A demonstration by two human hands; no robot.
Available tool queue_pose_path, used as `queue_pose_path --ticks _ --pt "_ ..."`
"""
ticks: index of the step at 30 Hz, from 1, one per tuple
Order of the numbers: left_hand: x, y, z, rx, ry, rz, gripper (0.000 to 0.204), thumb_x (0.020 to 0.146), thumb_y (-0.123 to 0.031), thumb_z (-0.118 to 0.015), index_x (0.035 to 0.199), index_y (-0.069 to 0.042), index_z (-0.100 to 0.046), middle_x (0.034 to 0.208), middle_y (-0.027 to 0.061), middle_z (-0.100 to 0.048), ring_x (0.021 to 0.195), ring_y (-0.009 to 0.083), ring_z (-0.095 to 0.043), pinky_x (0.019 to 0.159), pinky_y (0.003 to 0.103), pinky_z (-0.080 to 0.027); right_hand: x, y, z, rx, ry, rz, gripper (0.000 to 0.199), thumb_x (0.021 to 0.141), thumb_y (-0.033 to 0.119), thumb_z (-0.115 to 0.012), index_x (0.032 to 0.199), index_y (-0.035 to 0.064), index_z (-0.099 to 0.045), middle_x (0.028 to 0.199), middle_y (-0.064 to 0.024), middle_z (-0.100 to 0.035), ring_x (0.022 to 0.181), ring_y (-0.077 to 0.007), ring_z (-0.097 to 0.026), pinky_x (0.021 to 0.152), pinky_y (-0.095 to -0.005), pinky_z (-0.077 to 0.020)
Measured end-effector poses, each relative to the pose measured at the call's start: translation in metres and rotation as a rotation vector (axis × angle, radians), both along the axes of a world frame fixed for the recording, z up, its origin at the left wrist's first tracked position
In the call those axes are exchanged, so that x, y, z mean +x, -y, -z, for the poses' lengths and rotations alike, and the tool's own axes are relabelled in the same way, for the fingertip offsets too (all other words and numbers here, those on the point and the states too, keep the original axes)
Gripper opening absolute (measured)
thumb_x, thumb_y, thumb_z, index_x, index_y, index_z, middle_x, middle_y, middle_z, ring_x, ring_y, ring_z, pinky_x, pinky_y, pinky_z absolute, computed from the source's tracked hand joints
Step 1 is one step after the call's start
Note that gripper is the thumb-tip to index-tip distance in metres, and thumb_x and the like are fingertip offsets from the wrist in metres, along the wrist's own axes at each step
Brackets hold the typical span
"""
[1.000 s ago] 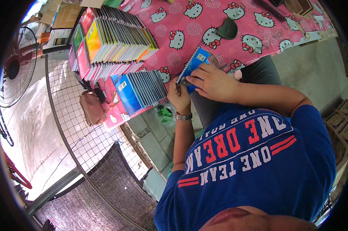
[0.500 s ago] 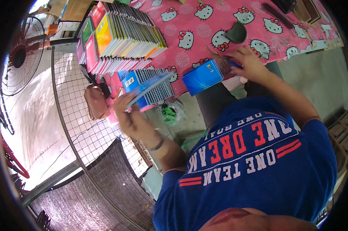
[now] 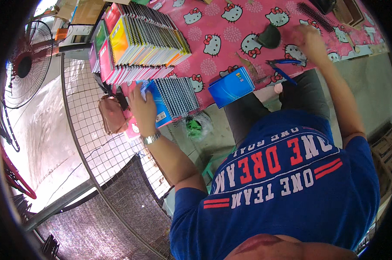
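Observation:
My left hand point(image 3: 143, 106) is at the left end of a row of blue spiral notebooks point(image 3: 176, 96), its fingers and thumb closed over a blue cover at the edge. My right hand point(image 3: 309, 44) is smeared by motion over the pink table, near a bundle of black spiral coils point(image 3: 314, 17); its fingers cannot be made out. Blue-handled pliers point(image 3: 283, 68) lie with their handles apart near the table's front edge, below that hand. A small stack of blue notebooks without visible coils point(image 3: 232, 87) sits at the front edge, above my lap.
Tall stacks of spiral notebooks point(image 3: 139, 41) with yellow, pink, red and green covers stand at the far left. A dark green rounded piece point(image 3: 269, 36) lies mid-table. Left are a brown pouch point(image 3: 112, 115), wire mesh point(image 3: 89, 125) and a fan point(image 3: 24, 67). A plastic bag point(image 3: 195, 126) hangs below the edge.
My left hand has brought a blue notebook down onto the blue row at the left. The pliers by my right hand now lie on the table, and that hand has moved farther right and away.

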State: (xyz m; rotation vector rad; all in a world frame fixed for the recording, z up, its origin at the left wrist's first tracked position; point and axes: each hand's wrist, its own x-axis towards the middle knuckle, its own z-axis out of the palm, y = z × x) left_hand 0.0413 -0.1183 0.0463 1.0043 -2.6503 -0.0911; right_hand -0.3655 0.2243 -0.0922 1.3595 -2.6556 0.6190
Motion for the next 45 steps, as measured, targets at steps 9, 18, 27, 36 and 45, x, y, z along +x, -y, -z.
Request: queue_pose_path --ticks 9,18,27,36,45 --pt "0.036 -0.032 0.012 0.389 -0.022 -0.176 0.054 0.097 -0.039 -0.053 0.145 -0.016 -0.042 0.148 0.0313 -0.03 0.14 0.041 -0.028 0.111 0.045 -0.028 -0.107 -0.043 0.062 0.212 -0.421 0.368 0.037 0.091 0.028 -0.057 0.124 0.0102 -0.054 0.113 -0.015 -0.059 0.103 -0.0361 -0.059 0.085 -0.0476 -0.0503" --pt "0.015 -0.057 0.007 -0.082 -0.055 -0.154 0.044 0.096 -0.03 -0.054 0.135 -0.008 -0.052 0.14 0.0264 -0.044 0.13 0.0396 -0.042 0.106 0.048 -0.034 -0.111 -0.041 0.046 0.202 -0.222 0.233 0.032 0.092 0.017 -0.053 0.122 0.0079 -0.055 0.105 -0.0161 -0.058 0.1 -0.0357 -0.059 0.08 -0.0436 -0.0517" --pt "-0.076 -0.19 0.119 0.025 0.098 0.467 0.034 0.088 -0.021 -0.063 0.117 -0.005 -0.061 0.129 0.0128 -0.056 0.122 0.033 -0.051 0.1 0.044 -0.042 -0.013 0.007 -0.011 -0.32 -0.031 0.103 0.033 0.088 0.009 -0.055 0.121 0.007 -0.058 0.105 -0.0158 -0.059 0.093 -0.0364 -0.061 0.08 -0.0431 -0.0492" --pt "-0.068 -0.16 0.097 0.159 0.14 0.605 0.034 0.085 -0.011 -0.057 0.118 -0.007 -0.061 0.117 0.0119 -0.065 0.1 0.0296 -0.064 0.088 0.038 -0.051 0.087 0.027 -0.024 -0.226 0.569 -0.391 0.045 0.092 0.017 -0.057 0.136 0.0166 -0.051 0.102 -0.0148 -0.058 0.099 -0.034 -0.058 0.085 -0.0428 -0.0468" --pt "-0.088 -0.164 0.078 0.108 0.009 0.437 0.025 0.081 -0.009 -0.055 0.104 -0.005 -0.06 0.102 0.0126 -0.062 0.102 0.034 -0.054 0.099 0.048 -0.035 0.122 0.042 -0.029 -0.056 0.384 -0.546 0.031 0.089 0.025 -0.062 0.12 0.0228 -0.065 0.097 -0.0017 -0.06 0.1 -0.0219 -0.052 0.088 -0.0411 -0.0308"
